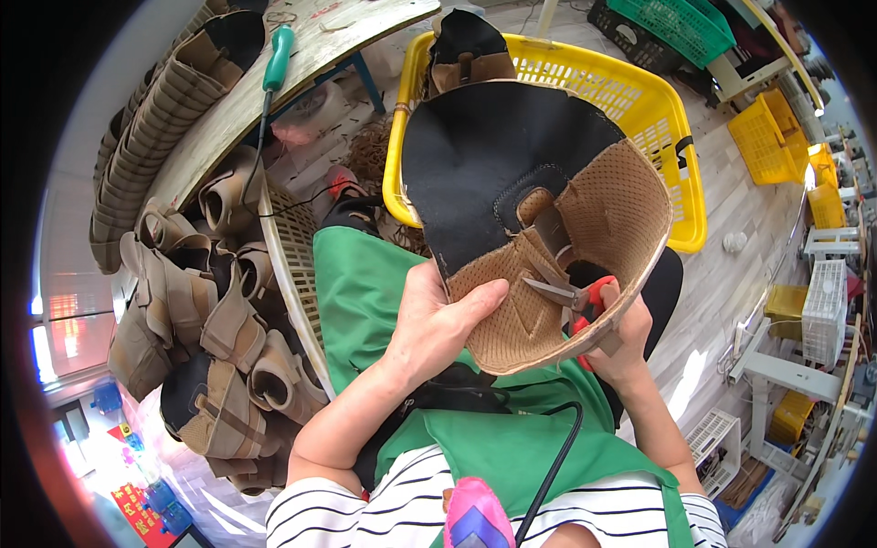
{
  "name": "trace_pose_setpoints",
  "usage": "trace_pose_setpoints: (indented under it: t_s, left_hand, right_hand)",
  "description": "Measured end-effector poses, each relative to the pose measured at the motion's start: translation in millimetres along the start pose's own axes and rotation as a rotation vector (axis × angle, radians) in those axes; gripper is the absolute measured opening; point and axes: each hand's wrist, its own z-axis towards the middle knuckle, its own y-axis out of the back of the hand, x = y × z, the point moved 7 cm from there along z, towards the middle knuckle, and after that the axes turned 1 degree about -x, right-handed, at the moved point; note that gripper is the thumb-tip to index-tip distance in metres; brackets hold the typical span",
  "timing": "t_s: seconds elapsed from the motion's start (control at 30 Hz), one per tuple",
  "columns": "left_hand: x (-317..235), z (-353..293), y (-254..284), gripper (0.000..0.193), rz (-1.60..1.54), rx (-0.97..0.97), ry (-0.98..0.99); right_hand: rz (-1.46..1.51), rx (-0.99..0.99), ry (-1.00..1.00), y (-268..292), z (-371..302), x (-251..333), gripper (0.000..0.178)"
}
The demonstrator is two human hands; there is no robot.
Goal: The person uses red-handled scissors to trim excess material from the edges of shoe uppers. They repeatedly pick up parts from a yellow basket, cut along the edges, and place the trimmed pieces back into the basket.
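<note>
A tan and black boot upper (pixel 507 151) is held over my lap, its opening facing me, with tan mesh lining and a smooth black section showing. My left hand (pixel 434 315) grips its left edge, thumb pressed on the mesh inside. In my right hand (pixel 626 338), at the lower right edge, is a pair of red-handled scissors (pixel 555 291). Their blades stand apart inside the upper, close to a fold and loose strips of the lining. Part of my right hand's fingers is hidden behind the edge and the handles.
Behind the upper stands a yellow basket (pixel 683 215) with another upper (pixel 466 55) in it. At left, several uppers (pixel 224 402) fill a pale basket (pixel 297 283). A green-handled corded tool (pixel 278 59) lies on the worktable (pixel 352 27), beside stacked uppers (pixel 151 132).
</note>
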Motion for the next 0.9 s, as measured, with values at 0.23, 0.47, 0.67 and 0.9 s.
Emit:
trace_pose_setpoints:
  t_s: [0.23, 0.47, 0.67, 0.9]
  left_hand:
    - [1.0, -1.9, 2.2, 0.028, -0.07, -0.001, 0.025]
    - [5.9, -3.1, -1.6, 0.026, -0.077, 0.021, 0.036]
    - [8.0, -4.6, -3.7, 0.024, -0.081, 0.032, 0.036]
    - [-8.8, -5.4, 21.9, 0.023, 0.0, -0.052, -0.102]
  right_hand:
    - [-0.054, 0.083, -0.032, -0.4, -6.9, -15.6, 0.025]
    - [-0.088, 0.046, -0.122, -7.4, -16.0, -34.4, 0.017]
    - [0.15, -0.084, -0.174, -6.3, -25.9, -45.7, 0.021]
    - [0.308, 0.206, -0.353, -5.0, -35.8, -62.1, 0.033]
